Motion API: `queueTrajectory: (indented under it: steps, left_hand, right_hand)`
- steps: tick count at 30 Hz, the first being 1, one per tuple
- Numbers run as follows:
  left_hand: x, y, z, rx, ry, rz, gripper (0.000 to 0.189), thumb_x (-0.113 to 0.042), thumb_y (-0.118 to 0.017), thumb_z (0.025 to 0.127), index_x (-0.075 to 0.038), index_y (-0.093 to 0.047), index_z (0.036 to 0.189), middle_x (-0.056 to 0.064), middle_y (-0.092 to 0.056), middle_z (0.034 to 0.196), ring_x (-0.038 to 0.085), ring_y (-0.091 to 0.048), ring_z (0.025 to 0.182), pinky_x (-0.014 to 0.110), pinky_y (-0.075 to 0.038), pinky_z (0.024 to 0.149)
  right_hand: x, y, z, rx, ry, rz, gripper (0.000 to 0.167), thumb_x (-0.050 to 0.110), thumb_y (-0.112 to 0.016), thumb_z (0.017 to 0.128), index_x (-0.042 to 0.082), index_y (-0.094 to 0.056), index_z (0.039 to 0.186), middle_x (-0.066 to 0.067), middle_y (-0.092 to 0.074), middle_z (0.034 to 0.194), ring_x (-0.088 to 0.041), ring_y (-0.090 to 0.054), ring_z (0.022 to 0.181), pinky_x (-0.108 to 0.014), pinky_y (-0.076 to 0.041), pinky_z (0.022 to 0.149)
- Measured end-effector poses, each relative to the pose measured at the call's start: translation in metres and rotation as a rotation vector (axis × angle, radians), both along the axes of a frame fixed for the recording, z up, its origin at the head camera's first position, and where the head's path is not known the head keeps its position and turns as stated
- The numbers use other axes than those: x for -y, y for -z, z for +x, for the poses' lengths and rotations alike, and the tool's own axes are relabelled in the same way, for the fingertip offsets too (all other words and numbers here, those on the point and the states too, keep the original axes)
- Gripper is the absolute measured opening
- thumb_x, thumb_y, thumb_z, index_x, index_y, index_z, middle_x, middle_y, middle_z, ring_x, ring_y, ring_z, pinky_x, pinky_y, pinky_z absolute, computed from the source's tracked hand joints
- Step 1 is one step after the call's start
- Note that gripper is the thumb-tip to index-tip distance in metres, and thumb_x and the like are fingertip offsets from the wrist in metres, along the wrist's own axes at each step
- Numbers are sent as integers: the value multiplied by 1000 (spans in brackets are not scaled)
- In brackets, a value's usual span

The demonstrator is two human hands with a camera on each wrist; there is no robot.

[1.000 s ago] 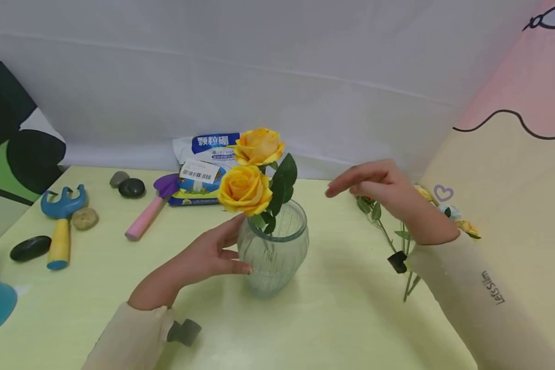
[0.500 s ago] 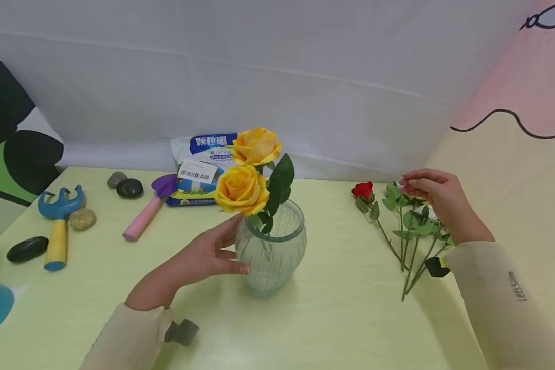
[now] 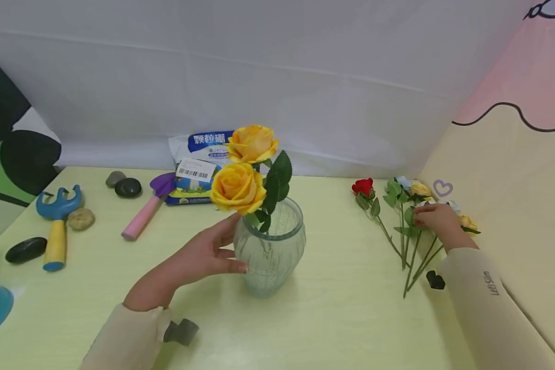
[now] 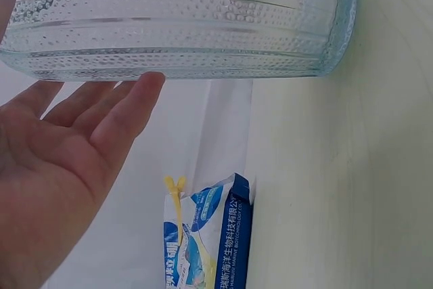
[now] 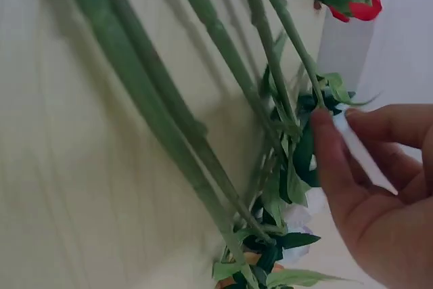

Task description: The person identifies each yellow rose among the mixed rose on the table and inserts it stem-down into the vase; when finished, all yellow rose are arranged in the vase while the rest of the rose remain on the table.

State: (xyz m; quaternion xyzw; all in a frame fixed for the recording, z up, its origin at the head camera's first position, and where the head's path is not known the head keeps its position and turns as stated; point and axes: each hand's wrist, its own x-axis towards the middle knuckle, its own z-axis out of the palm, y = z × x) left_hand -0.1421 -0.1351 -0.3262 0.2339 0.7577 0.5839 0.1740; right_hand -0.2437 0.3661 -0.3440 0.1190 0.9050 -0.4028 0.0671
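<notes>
While left hand, fingers spread, holds glass vase, right hand pinches green stem.

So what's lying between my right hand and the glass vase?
In the head view, leafy green stems lie nearest your right hand, then the red rose, its stem crossing the gap, then bare tabletop up to the glass vase.

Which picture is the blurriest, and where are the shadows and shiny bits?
Right wrist view: dimmest and softest, green stems blurry, with shadows on the table; left wrist view: clearer, pale shine on the glass vase; head view: soft shadow beside the right sleeve, faint glare low on the table.
</notes>
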Motion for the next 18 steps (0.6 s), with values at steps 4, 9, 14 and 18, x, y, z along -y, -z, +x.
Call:
queueTrajectory:
  steps: [4,9,14,18]
  left_hand:
    - [0,0,0,3,7,10,98,-10,-75,76,-13,-11,149,13,-22,151,36,-34,130,36,-48,89]
    - [0,0,0,9,10,17,97,-10,-75,76,-13,-11,149,13,-23,150,36,-35,129,36,-48,90]
    - [0,0,0,19,5,12,98,-11,-76,76,-13,-11,149,13,-23,150,35,-34,130,36,-48,90]
    - [0,-1,1,29,-3,4,98,-12,-76,76,-12,-11,149,13,-23,150,35,-33,130,36,-48,90]
  right_hand:
    - [1,7,-2,3,-15,160,40,14,-54,90,-11,-53,121,-17,-63,97,-22,-62,80,-50,-47,85]
    - [4,10,-2,-1,-31,224,37,13,-52,89,-11,-56,117,-14,-65,87,-32,-60,84,-47,-49,77]
    - [5,15,-3,1,-17,245,34,12,-49,91,-11,-58,114,-8,-65,77,-27,-61,76,-43,-49,72]
    - [3,21,-6,15,8,248,34,13,-49,91,-10,-59,113,-9,-66,78,-22,-61,72,-41,-49,70]
